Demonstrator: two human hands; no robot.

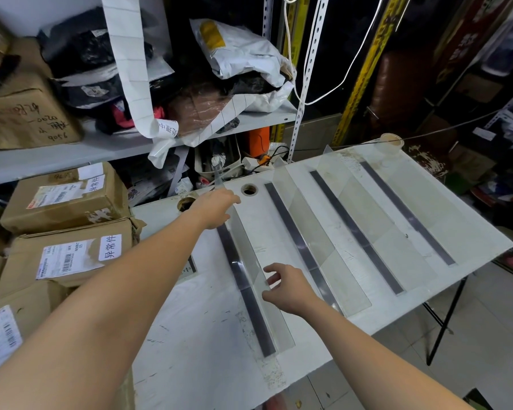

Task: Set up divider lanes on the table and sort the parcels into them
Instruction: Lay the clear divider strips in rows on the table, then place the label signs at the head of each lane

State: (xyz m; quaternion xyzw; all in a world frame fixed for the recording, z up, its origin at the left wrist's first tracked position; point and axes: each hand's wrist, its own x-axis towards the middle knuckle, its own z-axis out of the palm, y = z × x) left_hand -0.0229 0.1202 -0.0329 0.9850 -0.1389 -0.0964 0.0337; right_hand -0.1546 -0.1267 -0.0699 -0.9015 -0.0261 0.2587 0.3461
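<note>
Four clear dividers with dark base strips lie in parallel on the white table (208, 335), running from lower centre to upper right of the frame.

The left hand (216, 208) grips the far end of the leftmost divider (256, 318), fingers and thumb closed on its upright wall. The right hand (288, 288) is open, fingers spread, at the same wall nearer the bottom of the frame; contact cannot be confirmed.

The three other dividers (356, 235) stand apart to the right.

The parcels (71, 255), labelled cardboard boxes, are stacked at left of frame, off the table. A plastic cup (391, 142) sits on the table's upper right corner.
</note>
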